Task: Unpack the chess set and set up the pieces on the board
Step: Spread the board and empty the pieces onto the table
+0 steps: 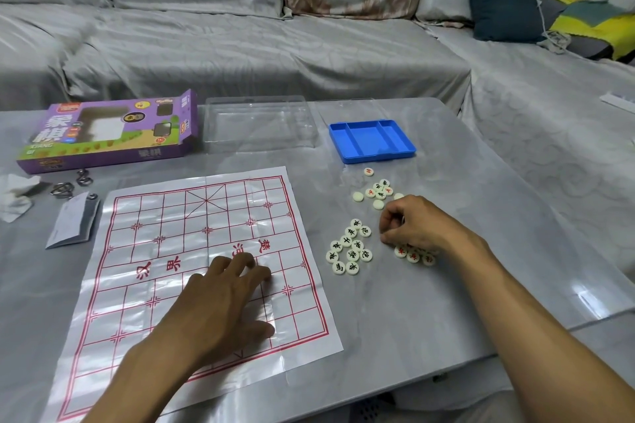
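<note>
A white plastic board sheet (165, 237) with red grid lines lies flat on the grey table. My left hand (223, 302) rests palm down on its near middle, fingers spread. To the right of the sheet lie round cream pieces: a black-lettered cluster (350, 247), a mixed group (378, 191) farther back, and red-lettered ones (414, 256) partly hidden under my right hand. My right hand (412, 227) hovers over the pieces with fingers curled and fingertips pinched together; whether a piece is between them is hidden.
A blue compartment tray (372, 141) sits empty behind the pieces. A clear plastic lid (257, 124) and the purple box (110, 130) lie at the back left. A folded leaflet (74, 220), metal rings (63, 189) and crumpled tissue (15, 196) lie left. A grey-covered sofa (275, 38) stands behind.
</note>
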The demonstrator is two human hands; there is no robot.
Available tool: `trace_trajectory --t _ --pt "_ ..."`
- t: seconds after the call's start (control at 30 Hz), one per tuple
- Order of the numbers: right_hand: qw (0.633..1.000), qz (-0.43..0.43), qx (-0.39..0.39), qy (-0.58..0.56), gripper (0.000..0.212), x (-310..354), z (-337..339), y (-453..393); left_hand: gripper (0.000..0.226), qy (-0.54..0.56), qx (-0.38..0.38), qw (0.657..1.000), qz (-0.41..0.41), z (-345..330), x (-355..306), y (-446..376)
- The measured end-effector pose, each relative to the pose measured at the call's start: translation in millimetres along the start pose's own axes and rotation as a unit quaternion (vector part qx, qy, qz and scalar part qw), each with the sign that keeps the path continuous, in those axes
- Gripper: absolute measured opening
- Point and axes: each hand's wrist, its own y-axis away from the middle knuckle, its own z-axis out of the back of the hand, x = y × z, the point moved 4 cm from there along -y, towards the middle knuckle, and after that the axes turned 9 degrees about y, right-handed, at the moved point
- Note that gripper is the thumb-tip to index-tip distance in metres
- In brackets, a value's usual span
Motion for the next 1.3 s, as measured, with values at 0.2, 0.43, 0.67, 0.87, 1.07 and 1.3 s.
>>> trace_trajectory --t 0.2,0.43,0.67,0.87,1.07,1.3 --pt "0.999 -0.001 0.008 -0.032 0.02 -4.9 -2.4 -2.5 0.079 -0.001 -0.002 1.0 0.0 0.5 0.7 0.8" --pt "0.99 -0.001 -0.135 0.027 0.024 -4.4 -1.0 -7.6 0.07 -0.016 -0.012 1.0 -0.009 2.4 -4.4 0.5" --pt "0.988 -0.014 -0.151 0.019 0.015 -6.6 -14.1 -15.0 0.07 -0.008 -0.023 1.0 -0.012 2.1 -3.8 0.8" --pt "0.985 -0.013 -0.162 -0.049 0.007 -1.8 -12.9 -11.1 0.07 -0.004 -0.029 0.999 -0.015 3.3 -3.7 0.9" --pt "0.981 -0.011 -0.196 -0.005 0.012 -1.0 -8.0 -11.3 0.071 -0.009 -0.027 1.0 -0.014 2.7 -3.4 1.1" --pt "0.982 -0.037 -0.181 -0.05 0.015 -10.3 -8.3 -13.0 0.069 -0.011 -0.025 1.0 -0.013 3.0 -4.3 1.7"
